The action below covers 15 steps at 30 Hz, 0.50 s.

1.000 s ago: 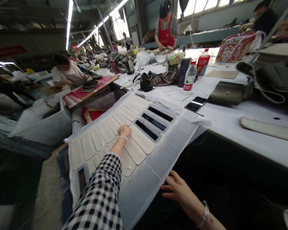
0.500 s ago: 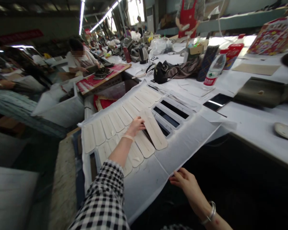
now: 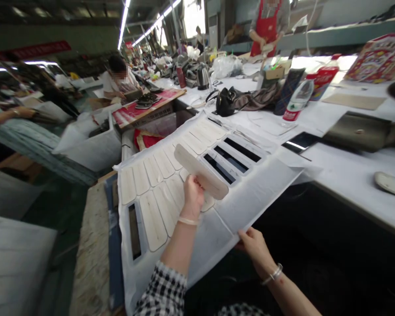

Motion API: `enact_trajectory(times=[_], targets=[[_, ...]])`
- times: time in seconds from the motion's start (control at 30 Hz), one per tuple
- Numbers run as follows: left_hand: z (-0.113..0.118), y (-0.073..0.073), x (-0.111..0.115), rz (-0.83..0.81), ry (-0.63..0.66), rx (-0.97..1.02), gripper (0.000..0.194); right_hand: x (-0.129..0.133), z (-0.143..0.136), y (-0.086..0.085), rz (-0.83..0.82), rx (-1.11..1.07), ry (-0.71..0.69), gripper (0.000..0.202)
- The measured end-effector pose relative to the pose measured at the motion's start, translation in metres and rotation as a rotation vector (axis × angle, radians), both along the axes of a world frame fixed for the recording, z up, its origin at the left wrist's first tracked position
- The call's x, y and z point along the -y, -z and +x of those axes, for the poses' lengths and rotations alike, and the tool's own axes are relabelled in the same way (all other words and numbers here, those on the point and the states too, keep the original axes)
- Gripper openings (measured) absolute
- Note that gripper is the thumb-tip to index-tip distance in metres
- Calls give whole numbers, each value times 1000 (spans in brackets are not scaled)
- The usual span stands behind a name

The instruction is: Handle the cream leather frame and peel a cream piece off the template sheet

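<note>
fingers of the left hand [image 3: 193, 193] are curled shut around a long cream insole piece [image 3: 200, 172], which is lifted clear of the white sheet [image 3: 260, 193] and tilts up and away to the left, its near end at the hand. the right hand [image 3: 255, 245] is at the sheet's near edge, fingers bent together and pinching that edge, though whether the thumb sits under the sheet is hard to tell. the sheet lies partly on the white table [image 3: 349, 171] and overhangs its near side. rows of matching cream pieces [image 3: 153, 169] lie flat on the sheet just left of the raised one, and three dark open slots [image 3: 232, 157] sit just beyond it to the right. a phone [image 3: 299, 141], a water bottle [image 3: 296, 103] and a black handbag [image 3: 225, 102] rest farther back on the table. a person in a red apron [image 3: 268, 28] stands at the far end.
</note>
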State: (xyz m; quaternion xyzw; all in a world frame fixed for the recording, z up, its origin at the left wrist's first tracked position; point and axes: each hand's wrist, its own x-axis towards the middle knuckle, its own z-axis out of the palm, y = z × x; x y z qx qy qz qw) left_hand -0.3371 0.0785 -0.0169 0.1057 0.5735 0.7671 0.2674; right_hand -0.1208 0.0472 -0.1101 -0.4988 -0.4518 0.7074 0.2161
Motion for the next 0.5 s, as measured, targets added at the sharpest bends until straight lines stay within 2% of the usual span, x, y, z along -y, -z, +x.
enact_trajectory(times=[0.07, 0.13, 0.23, 0.3, 0.37, 0.43, 0.5], targets=[[10, -21, 7, 56, -35, -115, 14, -3, 7, -1, -5, 32, -18, 32], [23, -42, 11, 104, -31, -247, 6, -7, 19, -16, 40, 55, 21, 43], [57, -62, 15, 123, 67, -452, 7, -11, 43, -64, 291, 25, 220, 56], [97, -64, 18, 76, 206, -660, 6, -11, 62, -104, 591, 4, 332, 59], [145, -62, 23, 17, 416, -825, 5, -9, 86, -139, 832, 54, 312, 71], [190, -62, 29, 30, 602, -857, 4, -10, 112, -158, 987, 177, 311, 85], [217, -71, 33, 84, 816, -827, 12, -17, 132, -161, 1096, 274, 386, 91]])
